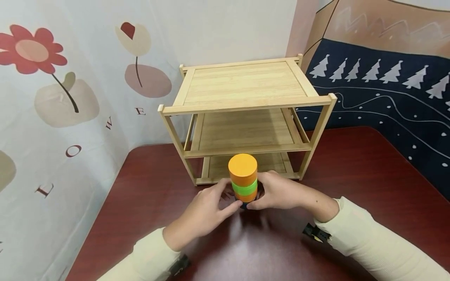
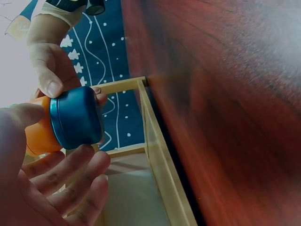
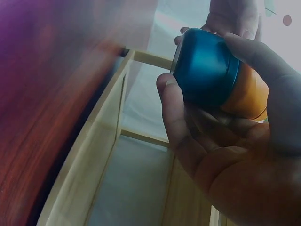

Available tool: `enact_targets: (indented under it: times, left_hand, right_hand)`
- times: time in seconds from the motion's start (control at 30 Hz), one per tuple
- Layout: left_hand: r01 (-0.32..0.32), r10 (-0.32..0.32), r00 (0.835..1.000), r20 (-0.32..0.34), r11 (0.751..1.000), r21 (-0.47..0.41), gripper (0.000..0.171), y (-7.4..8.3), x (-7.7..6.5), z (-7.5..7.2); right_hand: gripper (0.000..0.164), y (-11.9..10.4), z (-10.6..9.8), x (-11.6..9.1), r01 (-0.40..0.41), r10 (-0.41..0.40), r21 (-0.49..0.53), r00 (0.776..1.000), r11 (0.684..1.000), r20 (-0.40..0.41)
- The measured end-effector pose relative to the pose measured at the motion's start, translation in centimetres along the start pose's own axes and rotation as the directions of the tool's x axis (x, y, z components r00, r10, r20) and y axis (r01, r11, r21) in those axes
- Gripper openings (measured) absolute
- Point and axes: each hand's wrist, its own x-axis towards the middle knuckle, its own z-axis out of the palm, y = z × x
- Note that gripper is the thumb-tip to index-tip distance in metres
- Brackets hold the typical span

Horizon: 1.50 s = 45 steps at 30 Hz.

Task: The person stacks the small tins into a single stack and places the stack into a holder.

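Note:
A stack of round jars (image 1: 242, 168) stands upright between both hands, in front of the shelf. From the top it runs orange, a green band (image 1: 245, 188), orange again, then a shiny dark blue jar (image 2: 77, 117) at the bottom. My left hand (image 1: 207, 208) holds the lower part from the left, its thumb on the seam by the blue jar. From the right, my right hand (image 1: 281, 190) grips the same lower part with thumb and curled fingers. In the right wrist view the blue jar's base (image 3: 174, 59) appears off the table. Fingers hide the far side.
A three-tier light wooden shelf (image 1: 246, 105) stands on the dark red table (image 1: 140, 187), just beyond the hands. Behind it hang a pale flower-print cloth (image 1: 105, 89) and a navy cloth with white trees (image 1: 369, 97). Black straps circle both sleeves.

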Motion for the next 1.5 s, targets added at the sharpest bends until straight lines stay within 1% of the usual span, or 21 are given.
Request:
enact_targets:
  times: [0.13, 0.3, 0.47, 0.6, 0.73, 0.9, 1.13, 1.23, 1.33, 1.5]
  left_hand:
    - [-0.012, 0.012, 1.000, -0.007, 1.000, -0.002, 0.046, 0.3, 0.1, -0.3]
    - [-0.026, 0.027, 0.999, -0.028, 0.999, 0.044, 0.049, 0.6, 0.3, -0.5]
    - [-0.040, 0.043, 0.998, -0.041, 0.997, 0.065, 0.054, 1.0, 0.3, -0.8]
    - [-0.067, 0.072, 0.995, -0.062, 0.995, 0.072, 0.058, 1.4, 0.5, -1.2]
    - [-0.093, 0.097, 0.993, -0.070, 0.994, 0.058, 0.061, 1.8, 0.9, -1.7]
    - [-0.102, 0.106, 0.992, -0.071, 0.993, 0.050, 0.064, 2.2, 1.0, -2.1]
    - [-0.136, 0.144, 0.984, -0.101, 0.987, 0.086, 0.066, 2.6, 1.1, -2.7]
    - [-0.146, 0.155, 0.983, -0.102, 0.985, 0.092, 0.066, 2.8, 1.2, -3.1]
    - [-0.148, 0.158, 0.984, -0.088, 0.983, 0.106, 0.065, 3.0, 1.4, -3.6]
    - [-0.150, 0.166, 0.983, -0.084, 0.975, 0.164, 0.066, 3.6, 1.6, -4.8]
  right_hand:
    - [0.046, -0.3, -0.3, 0.0, 0.000, 0.000, -0.010, 1.000, 1.000, -0.005]
    - [0.047, -0.6, -0.7, -0.2, -0.005, 0.004, -0.011, 1.000, 1.000, -0.010]
    - [0.047, -1.0, -1.2, -0.3, -0.003, 0.003, -0.006, 1.000, 1.000, -0.018]
    - [0.046, -1.4, -1.6, -0.4, 0.008, -0.008, -0.005, 0.999, 1.000, -0.037]
    - [0.046, -1.9, -2.1, -0.5, 0.005, -0.006, -0.013, 0.998, 1.000, -0.059]
    - [0.045, -2.4, -2.7, -0.5, -0.005, 0.003, -0.024, 0.997, 1.000, -0.072]
    - [0.044, -3.1, -3.4, -0.5, -0.017, 0.012, -0.046, 0.995, 0.999, -0.103]
    - [0.045, -3.4, -3.7, -0.4, -0.012, 0.007, -0.049, 0.994, 0.999, -0.105]
    - [0.045, -3.7, -4.1, -0.3, -0.006, 0.003, -0.038, 0.996, 0.999, -0.091]
    - [0.045, -4.4, -5.0, -0.1, -0.008, 0.009, 0.014, 0.998, 1.000, -0.059]
